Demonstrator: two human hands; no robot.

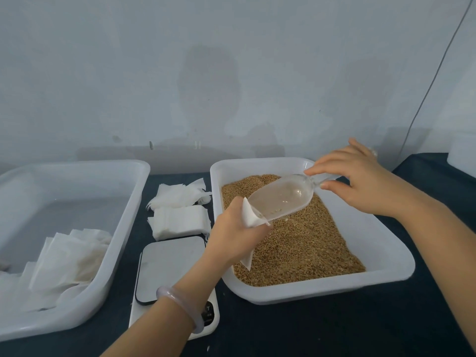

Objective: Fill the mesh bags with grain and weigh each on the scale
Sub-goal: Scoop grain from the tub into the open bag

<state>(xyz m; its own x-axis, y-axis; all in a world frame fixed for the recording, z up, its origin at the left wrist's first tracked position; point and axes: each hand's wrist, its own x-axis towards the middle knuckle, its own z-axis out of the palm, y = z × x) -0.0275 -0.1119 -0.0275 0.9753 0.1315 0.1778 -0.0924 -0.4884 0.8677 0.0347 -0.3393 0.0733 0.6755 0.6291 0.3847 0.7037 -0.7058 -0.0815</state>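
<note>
Holds mesh bag (248, 215) in curled left grip (231, 237) above grain (298, 243) in tray (378, 243); pinches handle of clear scoop (283, 197) with right grip (360, 181), mouth tilted down at bag opening.

Narrow lane between the left tub (123, 228) and the grain tray (386, 276), and it's blocked: scale (170, 264) at 6 o'clock, bag stacks (180, 222) right behind it toward 12. The left forearm (201, 274) crosses the scale's near right corner. Over the tray, left hand (231, 235) with mesh bag (251, 215) and right hand (360, 181) with scoop (280, 197) crowd the far half. Grain (309, 248) toward 4 o'clock lies uncovered. Bare dark cloth (334, 328) at 5 o'clock gives free passage.
</note>
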